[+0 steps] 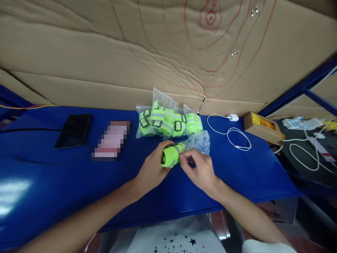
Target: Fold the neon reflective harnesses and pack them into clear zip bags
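Just in front of the bagged bands [168, 119], the left hand [152, 168] grips a rolled green band [171, 155] while the right hand [200, 168] pinches its clear bag [198, 142].

The widest open stretch of the blue counter [52, 182] lies at the near left, in front of the black phone [74, 130] and the blurred pink item [112, 140], and a narrower bare strip runs right of the right hand [200, 169] to the counter's edge. Straight ahead the way is blocked: the left hand [152, 168] grips a neon roll [171, 156], the right pinches a clear bag [198, 142], and just behind them a pile of bagged neon bands [168, 121] sits against the cardboard wall [105, 63]. A looped white cable [238, 137] and a cardboard box [262, 126] take up the far right corner.
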`<state>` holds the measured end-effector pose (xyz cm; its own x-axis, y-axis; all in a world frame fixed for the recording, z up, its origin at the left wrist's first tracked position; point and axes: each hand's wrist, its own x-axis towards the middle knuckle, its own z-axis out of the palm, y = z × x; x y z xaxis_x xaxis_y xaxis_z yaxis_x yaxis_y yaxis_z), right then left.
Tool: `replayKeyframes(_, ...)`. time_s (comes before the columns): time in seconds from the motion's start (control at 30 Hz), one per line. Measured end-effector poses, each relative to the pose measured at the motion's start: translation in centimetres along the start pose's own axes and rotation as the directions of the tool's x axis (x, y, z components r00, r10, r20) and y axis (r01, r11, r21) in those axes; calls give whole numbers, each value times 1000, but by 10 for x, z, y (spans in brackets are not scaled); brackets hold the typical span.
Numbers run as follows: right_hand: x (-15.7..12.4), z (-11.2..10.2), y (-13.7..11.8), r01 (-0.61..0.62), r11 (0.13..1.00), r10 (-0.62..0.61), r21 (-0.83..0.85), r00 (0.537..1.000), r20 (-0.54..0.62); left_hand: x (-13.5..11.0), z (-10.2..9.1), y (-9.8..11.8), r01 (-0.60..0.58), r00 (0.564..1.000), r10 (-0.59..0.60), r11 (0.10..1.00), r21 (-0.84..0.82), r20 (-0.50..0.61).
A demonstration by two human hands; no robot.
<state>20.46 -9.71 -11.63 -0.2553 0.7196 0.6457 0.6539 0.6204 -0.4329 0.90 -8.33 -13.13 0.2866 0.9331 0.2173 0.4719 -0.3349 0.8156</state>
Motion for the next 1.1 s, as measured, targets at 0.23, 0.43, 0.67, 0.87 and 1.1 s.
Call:
replayKeyframes(0.23, 0, -4, 0, -55, 998, 55, 5, 998, -11, 0, -6, -3, -182, 983, 173, 948, 262, 58)
replayKeyframes(0.43, -2, 3, -1, 77, 997, -77, 19, 997, 31, 3, -13, -3, -224, 974, 222, 891, 395, 51)
replayKeyframes(0.67, 1, -15, 5, 106, 994, -102, 39, 991, -90, 12, -17, 5, 170, 985, -170, 885, -433, 39)
replayKeyframes(0.87, 3, -12, 6, 295, 918, -278, -266, 955, 99, 11, -15, 12, 445, 895, -306, 553, -704, 324)
replayKeyframes(1.1, 1, -6, -2, 318, 899, -244, -301, 935, 256, 7, -6, 7, 461, 885, -250, 596, -658, 393)
